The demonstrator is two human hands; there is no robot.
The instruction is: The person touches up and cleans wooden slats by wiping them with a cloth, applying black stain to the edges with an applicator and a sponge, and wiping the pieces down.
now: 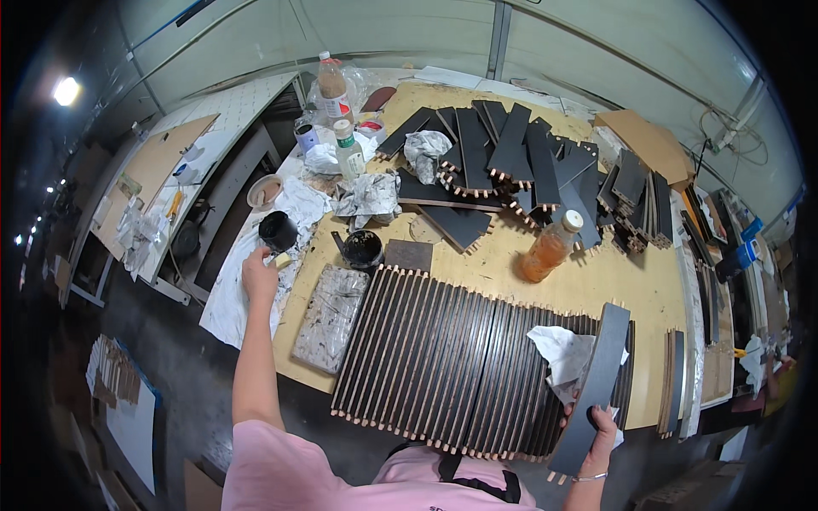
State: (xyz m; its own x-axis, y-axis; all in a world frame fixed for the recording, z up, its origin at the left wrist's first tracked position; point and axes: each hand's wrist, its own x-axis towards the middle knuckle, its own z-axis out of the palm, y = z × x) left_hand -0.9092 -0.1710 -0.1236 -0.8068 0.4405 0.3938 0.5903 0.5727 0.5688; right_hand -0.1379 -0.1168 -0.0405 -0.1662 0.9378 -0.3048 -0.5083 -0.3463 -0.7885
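My right hand (599, 433) grips a dark board (591, 387) with pale dowel pegs at its near end. A crumpled white cloth (562, 356) is behind that board, partly hidden, close to the same hand. At the left, my left hand (258, 274) is closed on a small pale yellow piece (282, 261), sponge-like, just below a black cup (278, 232). Below the held board lies a row of dark slats (460, 362) set side by side on edge, with pegs along both ends. A black-stained pot with a handle (361, 249) stands beyond the row.
A heap of dark pegged boards (503, 157) covers the far middle. An orange-liquid bottle (550, 249) stands near them. A stained grey block (331, 319) lies left of the slats. Crumpled cloths (369, 198) and a tall plastic bottle (333, 89) are at far left.
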